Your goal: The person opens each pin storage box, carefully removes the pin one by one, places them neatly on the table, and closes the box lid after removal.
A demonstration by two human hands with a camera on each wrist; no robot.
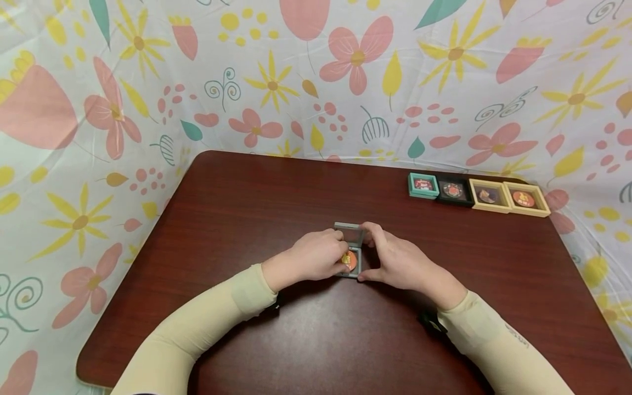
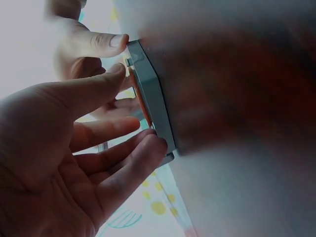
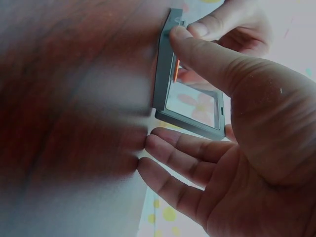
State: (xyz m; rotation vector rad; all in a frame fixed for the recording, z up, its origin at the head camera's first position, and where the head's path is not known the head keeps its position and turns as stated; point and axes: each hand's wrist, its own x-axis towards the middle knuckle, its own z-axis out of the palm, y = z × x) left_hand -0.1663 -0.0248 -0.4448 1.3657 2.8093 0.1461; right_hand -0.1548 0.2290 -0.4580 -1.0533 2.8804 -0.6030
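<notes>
A small grey display case (image 3: 163,74) lies on the table with its hinged clear-windowed lid (image 1: 351,236) raised. Within its base is a round orange badge (image 1: 352,260), edge-on in the left wrist view. My left hand (image 1: 318,255) reaches in from the left and pinches the badge by its rim, thumb at the near side and fingertips at the far side. From the right, my right hand (image 1: 402,260) steadies the case: its thumb presses the near corner, the index finger is by the lid's edge. The other right fingertips rest low, close to the tabletop.
At the back right of the dark red table (image 1: 276,203) stands a row of badge cases: a turquoise one (image 1: 423,185), a black one (image 1: 455,191) and two cream ones (image 1: 490,195), each with a round badge inside. A flower-patterned cloth (image 1: 296,82) hangs behind the table.
</notes>
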